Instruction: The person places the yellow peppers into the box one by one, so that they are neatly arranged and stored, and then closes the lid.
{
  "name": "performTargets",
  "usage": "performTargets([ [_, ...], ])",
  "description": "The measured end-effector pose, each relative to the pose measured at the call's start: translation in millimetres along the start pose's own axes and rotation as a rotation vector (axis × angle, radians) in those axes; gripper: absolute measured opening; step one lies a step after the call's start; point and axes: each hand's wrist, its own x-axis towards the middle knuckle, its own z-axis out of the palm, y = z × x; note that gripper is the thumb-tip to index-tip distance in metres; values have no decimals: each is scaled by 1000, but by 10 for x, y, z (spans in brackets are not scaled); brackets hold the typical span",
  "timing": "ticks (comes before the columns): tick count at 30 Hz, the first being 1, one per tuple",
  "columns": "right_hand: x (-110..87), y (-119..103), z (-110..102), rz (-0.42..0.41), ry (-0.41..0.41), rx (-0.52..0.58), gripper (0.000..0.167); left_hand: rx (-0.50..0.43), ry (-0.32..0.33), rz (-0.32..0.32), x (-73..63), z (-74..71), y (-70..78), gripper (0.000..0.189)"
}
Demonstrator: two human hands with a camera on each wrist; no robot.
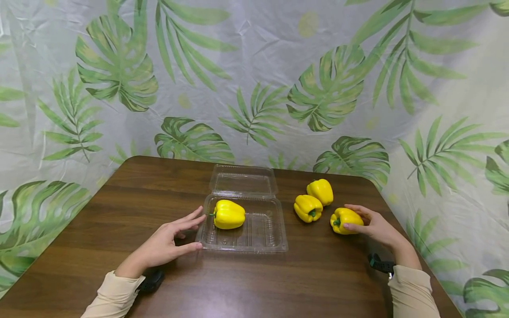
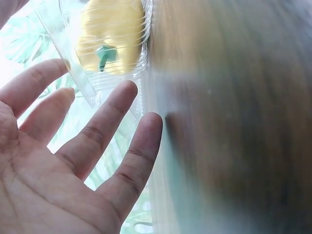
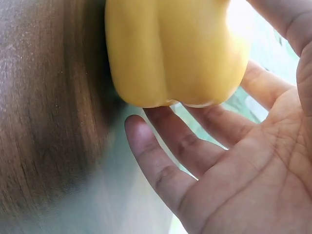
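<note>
A clear plastic clamshell container [image 1: 260,240] lies with its lid [image 1: 243,180] folded back on the table. One yellow bell pepper [image 1: 229,215] lies on its side in its left part, green stem to the left. My left hand [image 1: 167,240] is at the container's left edge, fingers spread and nearly straight; the left wrist view shows fingertips close to the clear wall [image 2: 87,87]. To the right, my right hand [image 1: 375,225] holds another yellow bell pepper [image 1: 345,220] between thumb and fingers, low over or on the table. In the right wrist view the pepper [image 3: 175,53] hides some fingertips.
Two more yellow bell peppers, a front one [image 1: 308,208] and a rear one [image 1: 320,191], lie between the container and my right hand. The brown wooden table [image 1: 254,282] ends at a leaf-patterned cloth [image 1: 258,66] behind it.
</note>
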Motion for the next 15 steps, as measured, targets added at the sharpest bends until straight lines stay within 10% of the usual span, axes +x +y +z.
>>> performTargets([
  [15,-10,-15,46,9,-48,8,81,16,-4,-4,2,0,1,71],
])
